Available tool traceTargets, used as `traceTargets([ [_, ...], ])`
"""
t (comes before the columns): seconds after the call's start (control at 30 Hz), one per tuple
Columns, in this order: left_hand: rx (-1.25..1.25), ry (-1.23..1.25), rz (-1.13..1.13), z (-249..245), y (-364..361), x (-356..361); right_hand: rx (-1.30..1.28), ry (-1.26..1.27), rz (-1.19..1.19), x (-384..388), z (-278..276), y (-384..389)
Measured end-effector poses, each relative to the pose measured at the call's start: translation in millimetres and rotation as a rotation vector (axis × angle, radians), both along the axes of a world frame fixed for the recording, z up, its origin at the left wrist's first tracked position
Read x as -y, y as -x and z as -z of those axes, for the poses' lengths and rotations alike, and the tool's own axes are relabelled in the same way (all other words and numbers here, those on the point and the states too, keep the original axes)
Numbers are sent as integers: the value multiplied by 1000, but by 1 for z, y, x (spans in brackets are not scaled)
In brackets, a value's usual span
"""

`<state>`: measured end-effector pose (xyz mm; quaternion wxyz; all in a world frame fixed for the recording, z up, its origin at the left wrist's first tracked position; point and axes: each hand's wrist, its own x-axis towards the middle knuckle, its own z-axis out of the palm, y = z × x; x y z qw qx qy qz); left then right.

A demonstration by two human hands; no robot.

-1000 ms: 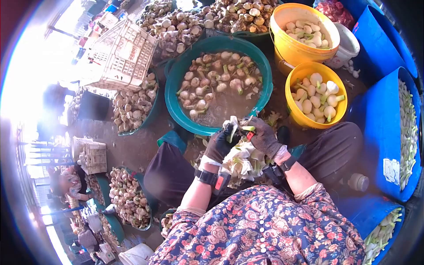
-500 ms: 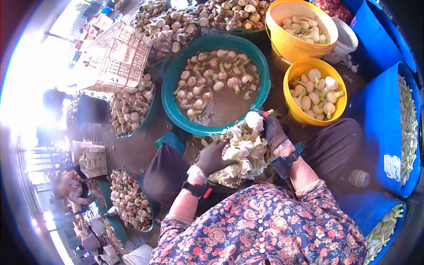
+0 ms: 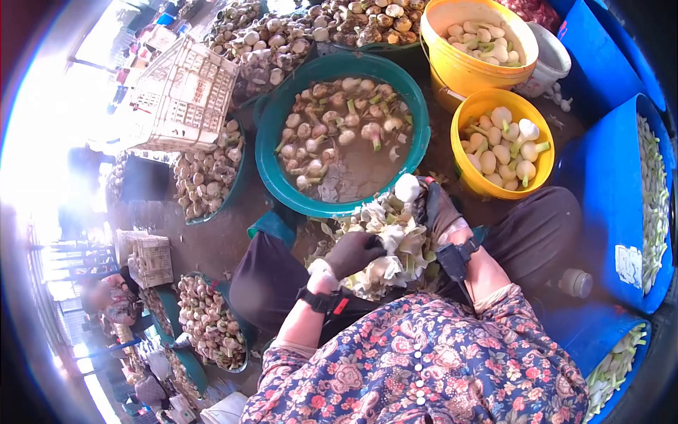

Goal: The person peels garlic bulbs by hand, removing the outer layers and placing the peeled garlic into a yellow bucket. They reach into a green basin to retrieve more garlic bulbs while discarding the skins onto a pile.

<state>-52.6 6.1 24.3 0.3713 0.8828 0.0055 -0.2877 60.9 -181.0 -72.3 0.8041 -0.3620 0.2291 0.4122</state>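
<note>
The right hand (image 3: 441, 210), gloved, grips a peeled bulb (image 3: 407, 188) at its fingertips, beside the near rim of the green tub (image 3: 266, 169), where unpeeled bulbs (image 3: 311, 145) sit in murky water. The left hand (image 3: 350, 254) has its fingers curled against the heap of peelings (image 3: 395, 247); whether it grasps any is impossible to tell. More peeled bulbs (image 3: 503, 152) fill the small yellow bucket (image 3: 462, 164), right of the tub.

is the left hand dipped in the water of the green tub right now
No, the left hand is outside the green tub, over the heap of pale peelings in front of the person.
</note>
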Motion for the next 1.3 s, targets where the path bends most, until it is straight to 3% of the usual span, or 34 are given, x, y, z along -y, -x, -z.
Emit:
traceTargets([
  [0.07, -49, -113, 42, 15, 12, -22, 7, -77, 20, 7, 0, 0],
  [0.17, 84, -316, -105, 21, 0, -41, 302, 122, -8, 1, -1, 5],
  [0.23, 140, -454, -169, 23, -26, -57, 246, 85, -17, -1, 3, 3],
  [0.33, 172, -655, -347, 57, -62, -99, 162, 282, -46, -1, -43, -4],
  [0.4, 197, -900, -379, 95, -83, -136, 312, 300, -26, 0, -62, -8],
  [0.47, -23, -792, -357, 109, -102, -163, 469, 363, 31, 2, -92, -20],
  [0.5, 7, -822, -380, 133, -108, -176, 227, -73, 333, 9, -58, -38],
  [0.53, 40, -849, -403, 156, -110, -186, 123, -641, 354, 24, -68, -57],
  [0.6, -114, -774, -354, 155, -118, -187, 331, -697, 403, 30, -143, -73],
  [0.63, -118, -750, -300, 176, -118, -197, 450, -727, 328, 36, -144, -82],
  [0.67, -126, -731, -254, 196, -121, -204, 555, -410, 270, 33, -145, -86],
  [0.73, -155, -697, -193, 187, -127, -192, 611, 196, 133, 16, -124, -78],
  [0.77, -165, -715, -164, 169, -126, -174, 470, 131, 122, 11, -105, -67],
  [0.8, -178, -739, -140, 158, -125, -160, 453, 241, 25, 6, -90, -59],
  [0.87, -284, -401, -183, 161, -122, -148, 664, 468, -100, -8, -38, -35],
  [0.9, 202, -232, 43, 182, -107, -148, 832, 673, -142, -13, -19, -26],
  [0.97, 285, 328, -128, 165, -80, -116, 1112, 933, -184, -22, -24, -9],
  [1.0, -118, 680, -531, 114, -82, -76, 1127, 1000, -264, -24, -24, -6],
  [1.07, -297, 672, -566, 62, -81, -36, 1192, 1122, -218, -32, -44, 1],
  [1.13, 102, 601, -325, 74, -72, -11, 1209, 1215, -353, -30, -40, 3],
  [1.2, 224, 346, -339, 21, -66, 12, 1182, 1230, -441, -25, -47, 0],
  [1.3, 246, 172, -318, 19, -59, 15, 1106, 1127, -488, -16, -64, 3],
])
